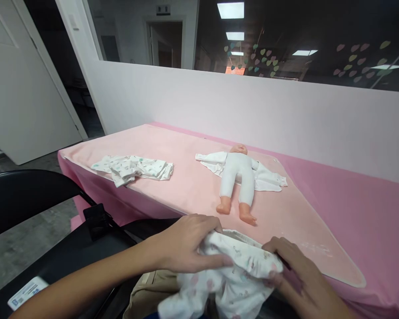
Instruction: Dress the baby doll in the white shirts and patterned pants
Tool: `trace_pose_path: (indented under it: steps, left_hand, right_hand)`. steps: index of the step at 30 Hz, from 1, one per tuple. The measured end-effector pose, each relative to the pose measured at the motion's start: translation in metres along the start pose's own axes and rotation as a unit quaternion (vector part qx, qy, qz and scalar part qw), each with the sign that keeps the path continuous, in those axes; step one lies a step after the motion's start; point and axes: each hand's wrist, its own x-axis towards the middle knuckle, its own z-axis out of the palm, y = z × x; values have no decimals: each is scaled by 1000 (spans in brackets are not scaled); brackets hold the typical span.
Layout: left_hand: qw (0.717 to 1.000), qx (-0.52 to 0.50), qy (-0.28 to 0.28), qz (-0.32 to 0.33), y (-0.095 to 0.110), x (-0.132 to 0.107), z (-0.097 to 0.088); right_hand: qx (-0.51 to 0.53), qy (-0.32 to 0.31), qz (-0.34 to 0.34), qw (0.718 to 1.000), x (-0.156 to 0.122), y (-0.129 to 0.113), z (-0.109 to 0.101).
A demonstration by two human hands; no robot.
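Note:
Printed white baby pants (242,270) hang over my lap at the front edge of the table, with the waistband uppermost. My left hand (196,243) grips one side of the waistband, its thumb lying across the front. At the other side, my right hand (292,270) pinches the band between thumb and fingers. Beyond them a baby doll (240,170) lies on its back, feet toward me, its legs in white cloth. An open white top (267,179) is spread under the doll with its sleeves out to both sides.
A folded printed baby garment (136,168) lies at the left of the table. The pink mat (179,195) covers a pink tablecloth (379,212). Black chairs (29,190) stand close on the left, one bearing a white label (28,292). A white wall (219,104) with a window rises behind.

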Motion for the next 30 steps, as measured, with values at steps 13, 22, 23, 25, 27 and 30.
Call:
trace_pose_path:
  steps: [13,22,23,25,27,30]
  left_hand:
    - [935,314,73,148,38,50,-88]
    - [959,234,85,138,62,103,-118]
    - [968,204,86,122,65,108,-119]
    - [988,116,60,78,71,119,-119]
    - [999,8,8,45,76,130,-118]
    - [992,-101,-56,47,77,145,-122]
  right_hand:
    - [-263,122,-115,950,43,-60,-78]
    - [-115,169,-60,977,74,-100,-105]
    - [-86,164,-44,982,78,-103,-105]
    - [-34,174,-29,984,88,-108,-100]
    - [3,209,-27,977,99,-112,-92]
    - [30,251,-61,966,114,-114,-80]
